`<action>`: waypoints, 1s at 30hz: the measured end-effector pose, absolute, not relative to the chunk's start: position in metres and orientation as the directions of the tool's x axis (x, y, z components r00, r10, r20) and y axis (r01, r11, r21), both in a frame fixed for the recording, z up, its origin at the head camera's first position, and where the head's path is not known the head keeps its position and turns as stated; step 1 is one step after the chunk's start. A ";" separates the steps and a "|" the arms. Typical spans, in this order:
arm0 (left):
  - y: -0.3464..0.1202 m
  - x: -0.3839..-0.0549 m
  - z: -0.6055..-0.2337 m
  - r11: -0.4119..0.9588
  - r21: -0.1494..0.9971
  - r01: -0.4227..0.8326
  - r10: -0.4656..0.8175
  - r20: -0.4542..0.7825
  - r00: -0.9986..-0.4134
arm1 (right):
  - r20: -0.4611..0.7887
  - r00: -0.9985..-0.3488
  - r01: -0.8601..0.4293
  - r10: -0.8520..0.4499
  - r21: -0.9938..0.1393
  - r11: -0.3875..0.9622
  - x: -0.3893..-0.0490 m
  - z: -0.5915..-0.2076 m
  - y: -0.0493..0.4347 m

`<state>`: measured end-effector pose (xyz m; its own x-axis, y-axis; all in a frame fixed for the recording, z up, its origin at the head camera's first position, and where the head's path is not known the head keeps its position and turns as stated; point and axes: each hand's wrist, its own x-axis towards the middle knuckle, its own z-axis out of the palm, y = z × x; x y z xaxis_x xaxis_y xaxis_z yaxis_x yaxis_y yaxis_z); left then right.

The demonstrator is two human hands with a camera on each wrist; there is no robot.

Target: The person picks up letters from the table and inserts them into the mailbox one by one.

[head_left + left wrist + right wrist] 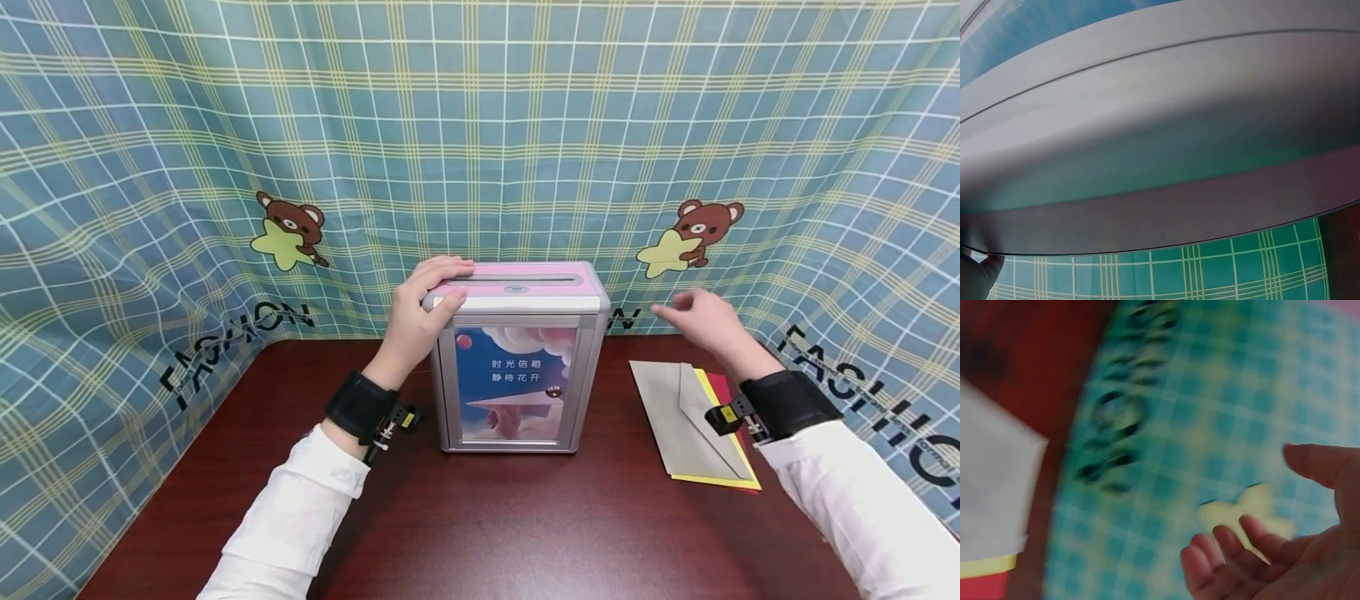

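A letter box [517, 375] stands upright on the table, with a pink top, a long slot [525, 277], silver frame and a picture panel in front. My left hand [423, 308] grips its upper left end, the thumb on the front edge and the fingers across the top. In the left wrist view the box's silver side [1160, 125] fills most of the picture. My right hand [705, 319] is in the air right of the box, holding nothing, its fingers loosely bent and thumb apart. Below it lie stacked envelopes [660, 417], grey on top of yellow and red.
The dark red-brown table [525, 525] carries the box and envelopes. A blue-green checked cloth [480, 125] with bears and lettering hangs behind and along both sides. A small round lock [553, 392] sits on the box's front.
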<state>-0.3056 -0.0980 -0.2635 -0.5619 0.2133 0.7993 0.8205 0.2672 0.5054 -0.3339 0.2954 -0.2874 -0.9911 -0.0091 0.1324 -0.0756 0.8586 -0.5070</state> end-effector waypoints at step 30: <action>-0.095 -0.293 -0.258 0.247 0.501 0.830 0.193 0.814 -0.549 | -0.329 -0.944 0.074 0.037 -0.101 0.992 -0.337 -0.384 0.326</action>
<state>-0.2931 -0.0953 -0.2578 -0.5486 0.1928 0.8135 0.8295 0.2472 0.5008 -0.3370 0.3255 -0.3842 -0.9437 0.0374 -0.3287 0.0745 0.9921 -0.1010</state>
